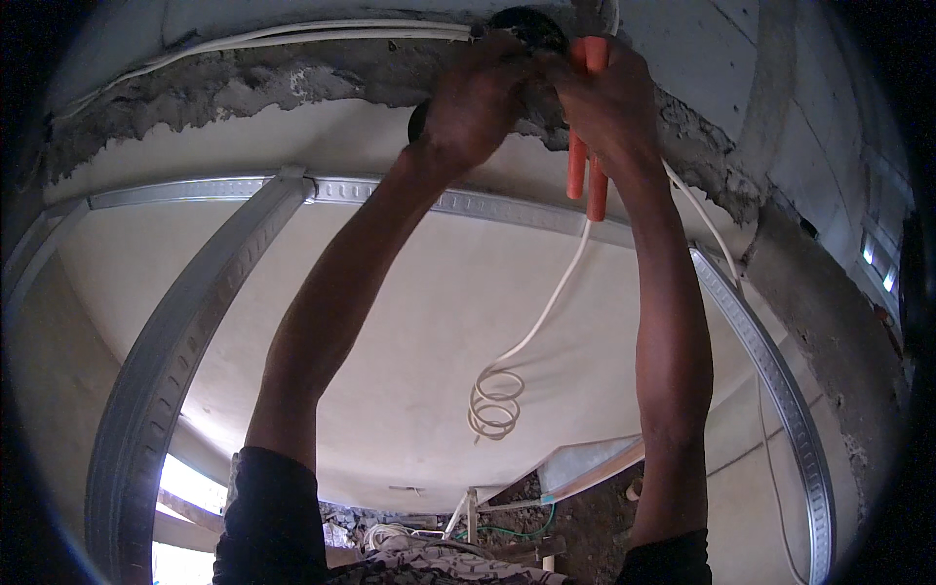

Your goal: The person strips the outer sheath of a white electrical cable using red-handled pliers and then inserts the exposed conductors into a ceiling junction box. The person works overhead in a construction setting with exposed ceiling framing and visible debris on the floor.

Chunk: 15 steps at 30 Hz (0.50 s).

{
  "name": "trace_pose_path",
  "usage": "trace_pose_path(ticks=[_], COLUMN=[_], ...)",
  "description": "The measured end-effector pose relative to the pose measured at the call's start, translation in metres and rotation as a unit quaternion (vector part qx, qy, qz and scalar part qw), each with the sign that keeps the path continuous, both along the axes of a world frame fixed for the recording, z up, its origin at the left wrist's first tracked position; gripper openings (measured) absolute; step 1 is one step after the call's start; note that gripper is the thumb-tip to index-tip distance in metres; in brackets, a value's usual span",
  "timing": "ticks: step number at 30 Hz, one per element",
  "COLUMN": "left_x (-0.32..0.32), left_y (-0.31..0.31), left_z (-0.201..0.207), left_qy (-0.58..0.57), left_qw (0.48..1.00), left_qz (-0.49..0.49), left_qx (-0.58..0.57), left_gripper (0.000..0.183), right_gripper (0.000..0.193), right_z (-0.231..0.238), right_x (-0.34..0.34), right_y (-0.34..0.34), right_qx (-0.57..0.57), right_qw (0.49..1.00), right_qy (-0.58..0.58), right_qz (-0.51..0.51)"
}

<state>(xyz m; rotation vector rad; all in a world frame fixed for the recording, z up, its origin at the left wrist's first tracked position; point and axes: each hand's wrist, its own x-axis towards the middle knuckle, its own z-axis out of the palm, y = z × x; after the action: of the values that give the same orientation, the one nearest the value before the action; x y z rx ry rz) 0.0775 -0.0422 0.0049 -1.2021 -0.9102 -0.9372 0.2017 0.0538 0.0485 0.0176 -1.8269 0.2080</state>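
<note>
Both my arms reach up to a round black box (528, 27) set by the rough grey edge at the top. My left hand (473, 107) is closed at the box, and what its fingers hold is hidden. My right hand (619, 102) is wrapped round pliers with orange handles (597, 195); the handles show above and below the hand, and the jaws cannot be made out. White cables (331, 31) run in from the left to the box. Below the handles hangs a white cable (495, 400) ending in loose coils. Behind my left wrist a dark round shape (417, 121) partly shows.
A metal channel (507, 208) crosses the pale board, joined by a wide metal stud (185, 331) on the left and another metal strip (780, 380) on the right. Another white cable (704, 210) drops at the right. Rubble and cable (390, 534) lie at the bottom.
</note>
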Motion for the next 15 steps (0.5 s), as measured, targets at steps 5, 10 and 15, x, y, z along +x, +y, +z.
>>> trace_pose_path(ticks=[5,10,15], left_x=[-0.011,-0.012,-0.006], left_y=[-0.008,-0.003,-0.005], left_z=[0.001,0.006,0.003], left_qy=[0.001,-0.009,-0.049], left_qw=[0.998,0.998,0.995], left_qz=[0.037,0.055,0.06], left_qx=[-0.04,-0.043,-0.063], left_gripper=[0.027,0.02,0.016], right_gripper=[0.027,0.022,0.032], right_z=[-0.006,-0.008,-0.003], right_x=[0.007,-0.006,0.002], right_y=[0.0,0.035,0.039], right_qx=[-0.057,-0.089,-0.094], right_qw=[0.99,0.966,0.967], right_qy=[-0.103,-0.087,-0.145], right_qz=[0.077,0.227,0.188])
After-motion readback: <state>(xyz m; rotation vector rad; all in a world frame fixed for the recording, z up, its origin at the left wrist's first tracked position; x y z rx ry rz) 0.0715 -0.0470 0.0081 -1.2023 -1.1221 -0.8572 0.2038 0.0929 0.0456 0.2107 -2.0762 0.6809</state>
